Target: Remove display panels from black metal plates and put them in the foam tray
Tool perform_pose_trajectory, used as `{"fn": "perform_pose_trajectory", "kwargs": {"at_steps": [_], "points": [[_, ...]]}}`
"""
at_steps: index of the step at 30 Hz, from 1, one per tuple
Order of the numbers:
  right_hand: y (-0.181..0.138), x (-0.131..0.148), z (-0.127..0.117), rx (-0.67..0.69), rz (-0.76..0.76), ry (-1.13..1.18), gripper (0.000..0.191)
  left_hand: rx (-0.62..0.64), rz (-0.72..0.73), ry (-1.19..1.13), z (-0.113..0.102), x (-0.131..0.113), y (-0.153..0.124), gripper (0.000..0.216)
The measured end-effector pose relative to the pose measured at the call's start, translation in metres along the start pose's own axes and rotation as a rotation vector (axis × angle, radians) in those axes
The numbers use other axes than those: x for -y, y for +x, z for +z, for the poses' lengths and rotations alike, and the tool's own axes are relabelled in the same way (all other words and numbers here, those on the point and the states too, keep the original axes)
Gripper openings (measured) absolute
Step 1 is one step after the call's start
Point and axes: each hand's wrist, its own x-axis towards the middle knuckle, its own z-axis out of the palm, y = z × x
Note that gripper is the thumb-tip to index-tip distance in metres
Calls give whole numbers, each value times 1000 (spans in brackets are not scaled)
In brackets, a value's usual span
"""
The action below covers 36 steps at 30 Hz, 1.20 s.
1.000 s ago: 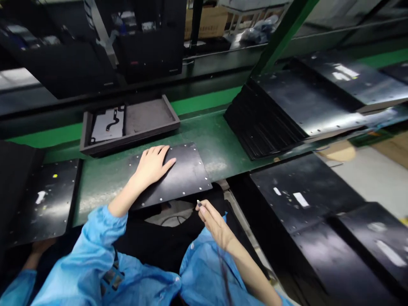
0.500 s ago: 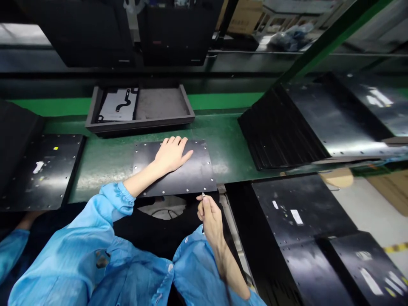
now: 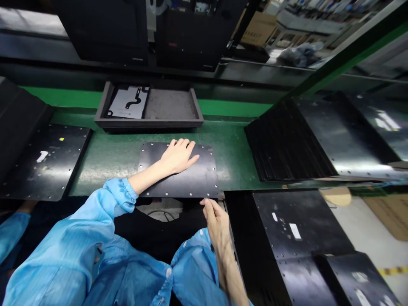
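Observation:
A black metal plate [image 3: 191,176] with small holes along its edges lies flat on the green belt [image 3: 108,157] in front of me. My left hand [image 3: 178,156] rests palm down on its upper middle, fingers spread a little. My right hand [image 3: 216,221] is at the plate's near right edge, fingers pinched on a small thin silvery item whose tip touches that edge. I cannot tell what the item is.
A dark tray [image 3: 149,108] with a grey sheet in its left half sits behind the plate. A slanted stack of black plates [image 3: 287,144] lies right, more plates [image 3: 296,221] at near right, another plate [image 3: 47,161] left. Another person's blue sleeve [image 3: 12,231] shows at far left.
My right hand moved up and forward until its pinched tip reached the plate's near edge. My left hand stayed on the plate. The view shifted, so things sit more squarely.

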Motion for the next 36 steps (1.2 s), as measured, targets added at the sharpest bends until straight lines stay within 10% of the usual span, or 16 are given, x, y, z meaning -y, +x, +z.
{"fn": "perform_pose_trajectory", "kwargs": {"at_steps": [10, 16, 27, 36], "points": [[5, 18, -12, -49, -293, -423, 41, 158, 251, 56, -25, -18, -84, 102], [4, 22, -13, -89, -367, -614, 45, 49, 514, 371, -20, -25, -112, 49], [8, 30, -23, -46, -441, -778, 46, -179, 580, 425, -9, -32, -126, 41], [17, 24, -22, -85, -444, -762, 48, -174, 512, 319, -75, -22, -125, 44]]}}
